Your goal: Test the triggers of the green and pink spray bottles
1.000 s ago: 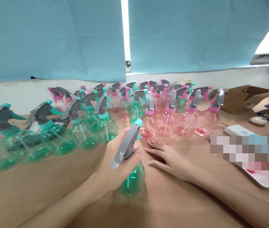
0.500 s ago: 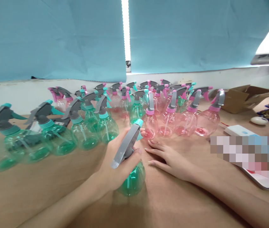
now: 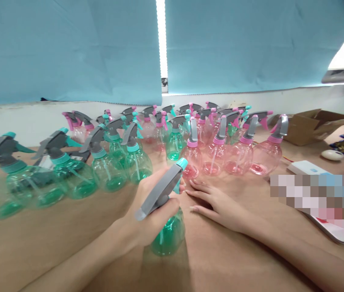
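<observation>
My left hand (image 3: 150, 215) is wrapped round the neck of a green spray bottle (image 3: 168, 239), just under its grey head with a turquoise nozzle. The bottle is close in front of me, its head pointing away and to the right. My right hand (image 3: 216, 202) lies on the table with fingers spread, holding nothing. Past its fingertips stands a pink spray bottle (image 3: 192, 160) with a grey and pink head. Beyond my left hand is another green spray bottle (image 3: 138, 164), one of a row reaching to the left.
Several pink spray bottles (image 3: 238, 156) stand right of centre, with mixed pink and green ones behind. An open cardboard box (image 3: 305, 127), a white computer mouse (image 3: 332, 155) and a white box (image 3: 307, 167) are on the right of the table (image 3: 105, 243). Blue curtains (image 3: 68, 48) hang behind.
The green spray bottle in my left hand has tilted or shifted slightly, its head now a little lower and leaning more to the right. My right hand has stayed in place.
</observation>
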Available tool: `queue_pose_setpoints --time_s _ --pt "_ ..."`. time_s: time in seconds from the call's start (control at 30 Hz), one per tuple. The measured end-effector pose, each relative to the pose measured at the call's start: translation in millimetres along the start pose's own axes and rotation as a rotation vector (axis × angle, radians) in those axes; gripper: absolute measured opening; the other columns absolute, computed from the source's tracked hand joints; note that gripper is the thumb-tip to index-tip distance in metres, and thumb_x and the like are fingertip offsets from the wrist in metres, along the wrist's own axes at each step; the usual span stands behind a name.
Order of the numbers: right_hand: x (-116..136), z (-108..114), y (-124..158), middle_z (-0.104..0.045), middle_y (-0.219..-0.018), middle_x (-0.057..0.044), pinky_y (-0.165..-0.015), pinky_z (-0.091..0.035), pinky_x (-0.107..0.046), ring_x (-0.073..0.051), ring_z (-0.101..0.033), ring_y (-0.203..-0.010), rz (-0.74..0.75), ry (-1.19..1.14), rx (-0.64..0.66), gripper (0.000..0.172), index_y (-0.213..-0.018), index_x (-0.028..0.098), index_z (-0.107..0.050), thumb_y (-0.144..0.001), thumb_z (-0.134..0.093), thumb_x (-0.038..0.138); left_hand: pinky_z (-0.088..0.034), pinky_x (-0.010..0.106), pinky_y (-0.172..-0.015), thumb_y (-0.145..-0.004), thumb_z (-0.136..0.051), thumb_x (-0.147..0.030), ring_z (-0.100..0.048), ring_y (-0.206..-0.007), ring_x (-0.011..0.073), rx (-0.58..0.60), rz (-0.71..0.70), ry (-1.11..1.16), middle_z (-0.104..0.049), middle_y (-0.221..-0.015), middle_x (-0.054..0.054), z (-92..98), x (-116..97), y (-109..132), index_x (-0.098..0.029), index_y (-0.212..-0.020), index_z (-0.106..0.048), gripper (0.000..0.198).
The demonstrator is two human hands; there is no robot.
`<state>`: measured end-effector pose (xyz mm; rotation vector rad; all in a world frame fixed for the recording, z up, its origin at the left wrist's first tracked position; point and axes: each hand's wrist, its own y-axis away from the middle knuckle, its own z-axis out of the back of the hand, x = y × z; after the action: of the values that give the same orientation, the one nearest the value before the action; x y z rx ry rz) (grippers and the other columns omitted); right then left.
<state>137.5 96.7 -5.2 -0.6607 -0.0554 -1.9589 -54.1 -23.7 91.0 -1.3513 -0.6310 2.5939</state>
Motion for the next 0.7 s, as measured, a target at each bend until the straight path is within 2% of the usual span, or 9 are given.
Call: queue_pose_setpoints --time_s 0.13,0.27,0.37,0.57,0.7 --pt "-0.2 -0.1 -0.4 -0.047 -0.147 -0.011 -0.112 -0.033 -0.054 -0.031 -0.038 -0.139 -0.006 0.023 0.019 0.052 -0.138 0.023 -0.053 -0.095 -0.049 0.051 -0.042 0.027 -0.050 -0.069 -0.052 -0.020 -0.046 -0.054 0.0143 0.018 0.002 0.016 -0.047 -0.063 -0.004 0.0 -3.1 -3.0 -0.024 -0.074 -0.049 0.008" --pt "0.4 0.3 -0.5 -0.046 -0.147 -0.012 -0.112 -0.034 -0.052 -0.031 -0.037 -0.139 -0.005 0.048 0.021 0.053 -0.136 0.019 -0.055 -0.094 -0.050 0.051 -0.032 0.025 -0.046 -0.067 -0.051 -0.017 -0.034 -0.047 0.0114 0.085 0.082 0.116 -0.038 -0.059 -0.007 -0.6 -9.3 -5.4 -0.025 -0.075 -0.042 0.014" --pt "0.4 0.4 -0.3 -0.047 -0.146 -0.012 -0.112 -0.035 -0.053 -0.031 -0.037 -0.139 -0.004 0.037 0.004 0.052 -0.135 0.021 -0.056 -0.093 -0.051 0.052 -0.027 0.025 -0.046 -0.068 -0.051 -0.016 -0.029 -0.045 0.0108 0.120 0.120 0.163 -0.030 -0.059 -0.008 -2.7 -9.2 -3.9 -0.026 -0.080 -0.041 0.019" --pt "0.3 0.4 -0.1 -0.046 -0.147 -0.011 -0.113 -0.033 -0.053 -0.030 -0.035 -0.140 -0.008 0.050 0.020 0.053 -0.136 0.021 -0.055 -0.094 -0.048 0.053 -0.026 0.027 -0.049 -0.071 -0.051 -0.013 -0.028 -0.048 0.0111 0.054 0.070 0.135 -0.027 -0.062 -0.008 -6.4 -1.5 0.2 -0.026 -0.085 -0.042 0.021" --pt "0.6 0.4 -0.3 -0.045 -0.148 -0.012 -0.112 -0.034 -0.054 -0.031 -0.036 -0.139 -0.007 0.056 0.021 0.054 -0.136 0.019 -0.055 -0.094 -0.049 0.052 -0.025 0.027 -0.050 -0.071 -0.050 -0.013 -0.027 -0.049 0.0113 0.062 0.040 0.130 -0.026 -0.061 -0.008 -5.7 -2.2 -1.9 -0.025 -0.085 -0.042 0.020"
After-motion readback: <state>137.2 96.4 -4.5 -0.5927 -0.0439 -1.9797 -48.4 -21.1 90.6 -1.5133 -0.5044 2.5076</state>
